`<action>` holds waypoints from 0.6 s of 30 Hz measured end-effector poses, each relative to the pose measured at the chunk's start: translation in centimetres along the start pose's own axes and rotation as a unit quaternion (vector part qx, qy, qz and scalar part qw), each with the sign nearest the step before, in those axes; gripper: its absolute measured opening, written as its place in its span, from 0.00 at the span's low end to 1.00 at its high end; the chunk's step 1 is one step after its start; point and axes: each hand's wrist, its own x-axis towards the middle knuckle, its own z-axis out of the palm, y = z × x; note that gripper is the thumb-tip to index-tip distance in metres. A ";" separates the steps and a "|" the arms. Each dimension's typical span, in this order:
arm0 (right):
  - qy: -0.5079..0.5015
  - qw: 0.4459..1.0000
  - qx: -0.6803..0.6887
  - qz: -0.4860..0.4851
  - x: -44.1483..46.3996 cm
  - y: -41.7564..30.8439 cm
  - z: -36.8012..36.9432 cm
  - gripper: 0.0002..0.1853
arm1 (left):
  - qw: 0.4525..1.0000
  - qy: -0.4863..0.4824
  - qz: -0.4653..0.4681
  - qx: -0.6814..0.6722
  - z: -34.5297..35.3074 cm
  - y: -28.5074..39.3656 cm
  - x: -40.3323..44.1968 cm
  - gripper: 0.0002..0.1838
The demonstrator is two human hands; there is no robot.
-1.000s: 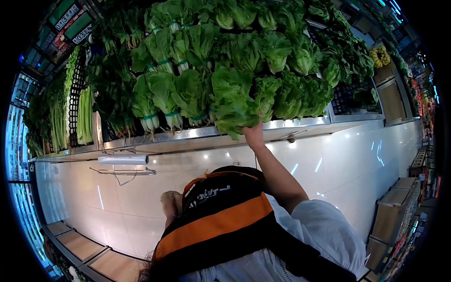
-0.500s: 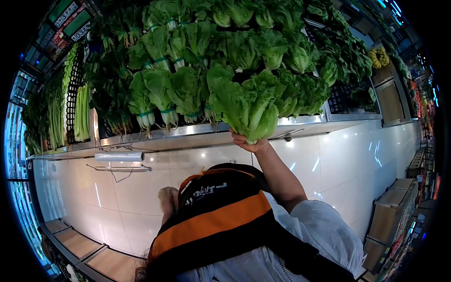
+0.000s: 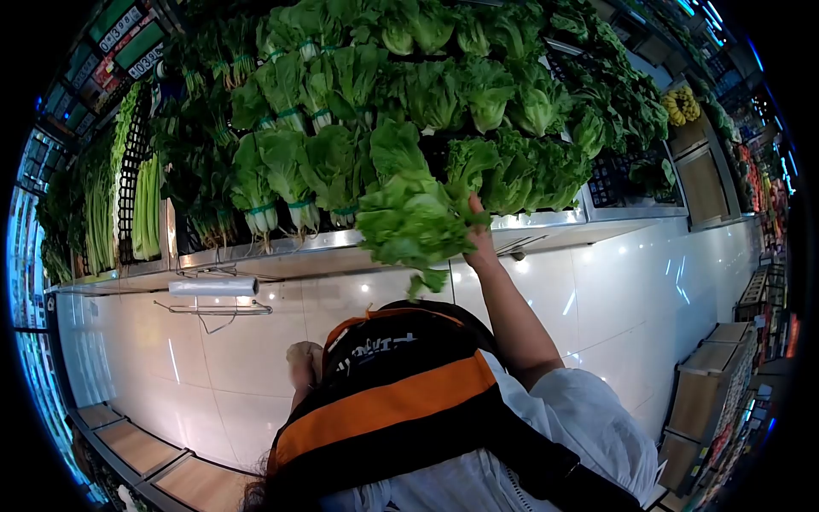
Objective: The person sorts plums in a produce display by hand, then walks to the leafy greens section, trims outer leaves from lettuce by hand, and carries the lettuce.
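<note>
My right hand [image 3: 480, 235] holds a leafy head of lettuce [image 3: 414, 222] in front of the metal front edge of the vegetable shelf [image 3: 546, 219]. The lettuce leaves point left and down, and the palm side of the hand is partly hidden behind them. Low beside the black and orange bag [image 3: 392, 388] on my body, my left hand [image 3: 304, 357] hangs over the floor with its fingers curled; whether it holds anything is not visible. Behind the held head stand more lettuces [image 3: 525, 175] and, to the left, banded leafy bunches [image 3: 294, 175].
A roll of plastic bags [image 3: 213, 287] sits on a wire holder at the shelf front. Celery [image 3: 147, 209] stands at the left, bananas [image 3: 681, 106] lie at the far right. Wooden display stands [image 3: 712, 371] line the lower right.
The lettuce in my right hand has turned from upright, its base down, to lying over leftward with its leaves forward and down. My left hand has stayed low beside the bag.
</note>
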 end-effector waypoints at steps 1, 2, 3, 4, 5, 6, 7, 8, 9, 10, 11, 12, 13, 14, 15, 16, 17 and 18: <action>-0.043 0.986 -0.144 -0.068 0.2 -0.5 0.4 0.25 | 1.000 -0.005 -0.016 0.002 0.4 -0.3 -0.1 0.23; -0.085 0.946 -0.284 -0.134 0.3 -0.9 0.8 0.24 | 0.978 0.032 -0.117 -0.167 -0.2 1.1 -1.7 0.24; -0.049 0.961 -0.248 -0.116 0.0 -0.8 1.8 0.21 | 0.917 0.067 -0.213 -0.330 0.0 1.3 -2.4 0.27; -0.050 0.961 -0.246 -0.116 0.2 -0.2 1.8 0.21 | 0.917 0.069 -0.214 -0.330 -0.3 1.4 -2.1 0.27; -0.038 0.950 -0.282 -0.126 0.6 0.8 1.5 0.19 | 0.835 0.023 -0.204 -0.511 0.5 0.6 -0.9 0.29; -0.026 0.939 -0.317 -0.134 0.9 1.8 1.1 0.17 | 0.780 0.001 -0.193 -0.595 0.6 0.4 -0.7 0.30; 0.006 0.936 -0.328 -0.129 1.1 2.9 0.9 0.16 | 0.717 -0.023 -0.189 -0.671 0.7 0.3 -0.5 0.31; 0.003 0.936 -0.328 -0.128 1.5 4.4 0.6 0.16 | 0.688 -0.065 -0.144 -0.708 -0.1 1.6 0.2 0.31; 0.070 0.950 -0.298 -0.070 2.0 6.0 0.2 0.15 | 0.655 -0.106 -0.098 -0.741 -1.2 3.2 0.9 0.31; 0.136 0.955 -0.265 -0.011 2.4 7.3 -0.1 0.14 | 0.653 -0.103 -0.099 -0.744 -2.2 4.7 1.2 0.31; 0.130 0.955 -0.266 -0.008 2.6 8.0 -0.2 0.14 | 0.658 -0.097 -0.091 -0.741 -3.5 6.4 1.3 0.29; 0.150 0.955 -0.256 -0.014 2.8 8.5 -0.3 0.13 | 0.662 -0.091 -0.083 -0.739 -4.8 8.2 1.1 0.28; 0.169 0.954 -0.247 -0.018 2.9 9.0 -0.3 0.13 | 0.659 -0.085 -0.087 -0.743 -6.3 9.8 0.6 0.28; 0.160 0.955 -0.248 -0.013 2.8 9.3 -0.6 0.13 | 0.661 -0.087 -0.079 -0.741 -7.8 11.3 0.1 0.27; 0.173 0.965 -0.197 0.025 2.5 9.4 -1.3 0.14 | 0.663 -0.087 -0.072 -0.740 -8.3 12.1 -0.3 0.25; 0.183 0.970 -0.144 0.066 2.4 9.5 -1.8 0.14 | 0.671 -0.089 -0.094 -0.730 -7.7 12.1 0.0 0.24; 0.146 0.970 -0.157 0.117 2.5 9.6 -3.3 0.17 | 0.679 -0.080 -0.116 -0.721 -7.6 11.6 0.2 0.22; 0.183 0.958 -0.139 0.173 1.7 7.7 -1.5 0.20 | 0.714 -0.052 -0.135 -0.685 -8.8 12.3 -0.9 0.20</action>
